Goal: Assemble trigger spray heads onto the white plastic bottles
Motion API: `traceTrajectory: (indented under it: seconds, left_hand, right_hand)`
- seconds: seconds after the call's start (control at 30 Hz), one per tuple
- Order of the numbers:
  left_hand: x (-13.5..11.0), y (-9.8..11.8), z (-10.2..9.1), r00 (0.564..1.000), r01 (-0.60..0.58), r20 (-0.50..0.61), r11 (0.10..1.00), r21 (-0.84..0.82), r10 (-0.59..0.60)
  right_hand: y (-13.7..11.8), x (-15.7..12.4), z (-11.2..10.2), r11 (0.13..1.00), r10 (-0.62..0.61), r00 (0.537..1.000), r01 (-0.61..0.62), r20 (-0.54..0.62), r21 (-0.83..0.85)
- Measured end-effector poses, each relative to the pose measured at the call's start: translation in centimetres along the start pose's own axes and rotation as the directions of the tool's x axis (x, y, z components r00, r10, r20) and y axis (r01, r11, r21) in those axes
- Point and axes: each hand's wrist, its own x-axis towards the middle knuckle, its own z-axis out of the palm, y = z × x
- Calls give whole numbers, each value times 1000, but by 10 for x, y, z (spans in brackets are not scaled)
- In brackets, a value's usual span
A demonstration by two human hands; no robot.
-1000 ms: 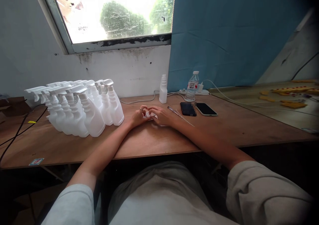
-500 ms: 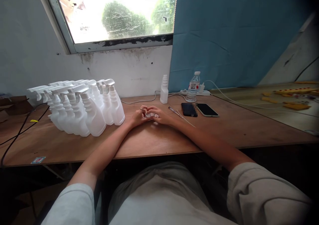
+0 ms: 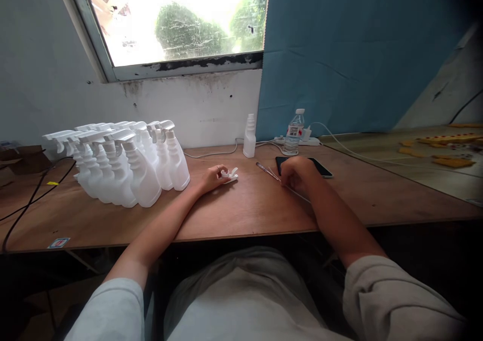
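My left hand [image 3: 212, 178] is closed around a white trigger sprayer head [image 3: 231, 174], low over the wooden table [image 3: 241, 212]. The lever of the sprayer head sticks out to the right, past my fingertips. My right hand [image 3: 296, 173] is bent down with its fingers pinched at a thin white dip tube [image 3: 301, 196] lying slantwise on the table. My own hand hides the tube's middle. A pen [image 3: 267, 170] lies just left of these fingers. Behind the hand, a dark phone [image 3: 279, 162] is partly covered.
Several white spray bottles with trigger heads [image 3: 141, 175] stand grouped at the left. A single bottle without a head [image 3: 249, 139] stands by the wall. Farther right are a water bottle [image 3: 294, 134], a power strip [image 3: 311, 141] with a cable, and another phone [image 3: 320, 168].
My right hand has left the sprayer head and moved right to the dip tube, now covering part of the phones. My left hand stays in place with the sprayer head.
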Motion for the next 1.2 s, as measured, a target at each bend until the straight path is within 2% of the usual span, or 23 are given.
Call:
traceTrajectory:
  seconds: [0.03, 0.1, 0.27, 0.33, 0.37, 0.4, 0.43, 0.47, 0.5, 0.53, 0.6, 0.67, 0.7, 0.77, 0.9, 0.97, 1.07, 1.2]
  left_hand:
    - [1, 1, 0, 1000, 5, 2, 1000, -14, -5]
    - [1, 3, -1, 1000, 12, 9, 1000, -28, -11]
    - [-2, 11, -3, 1000, -3, 16, 1000, 30, 3]
    - [-4, 12, -2, 1000, -12, 12, 998, 55, 11]
    - [-5, 12, -1, 1000, -16, 8, 998, 57, 16]
    - [-5, 12, -1, 1000, -21, 7, 998, 51, 20]
    - [-5, 12, 0, 1000, -24, 7, 999, 43, 24]
    - [-5, 11, 1, 999, -32, 11, 999, 34, 32]
    - [-5, 11, 2, 999, -45, 19, 999, 26, 45]
    - [-5, 11, 2, 998, -62, 26, 998, 19, 61]
    - [-4, 11, 2, 996, -88, 35, 996, 5, 87]
    - [-4, 10, 2, 995, -94, 37, 996, -7, 94]
    - [-3, 9, 2, 995, -91, 38, 996, -15, 91]
    - [-3, 6, 3, 995, -85, 39, 996, -41, 86]
    - [-2, 1, 3, 998, -47, 44, 994, -99, 51]
    - [-2, 2, 2, 998, -18, 55, 993, -114, 24]
    - [-3, 4, 2, 997, 23, 74, 990, -136, -13]
    - [-4, 6, 1, 996, 24, 92, 988, -150, -10]
  right_hand:
    - [1, -1, -1, 998, 70, 988, -70, 138, -3]
    - [-1, -2, -1, 988, 156, 923, -152, 352, -39]
    - [-13, -2, 1, 999, 48, 946, -49, 319, -6]
    - [-16, -1, 0, 1000, -12, 972, 11, 233, 6]
    - [-17, 0, 0, 999, -52, 988, 49, 146, 18]
    - [-19, 1, -1, 994, -100, 995, 99, 24, 42]
    - [-21, 2, -1, 983, -156, 980, 166, -124, 82]
    - [-24, 2, -1, 957, -209, 938, 254, -278, 137]
    - [-28, 3, 0, 911, -253, 876, 359, -411, 203]
    - [-33, 4, 2, 840, -287, 812, 468, -508, 274]
    - [-43, 6, 9, 653, -345, 714, 649, -609, 391]
    - [-53, 9, 19, 484, -416, 663, 741, -622, 466]
    - [-56, 12, 25, 426, -455, 647, 761, -611, 489]
    - [-62, 17, 38, 372, -537, 640, 764, -550, 527]
    - [-62, 29, 58, 456, -639, 697, 683, -325, 571]
    - [-61, 31, 62, 484, -638, 711, 668, -294, 565]
    - [-65, 27, 62, 447, -613, 696, 696, -375, 561]
    - [-78, 12, 62, 276, -593, 577, 800, -561, 532]
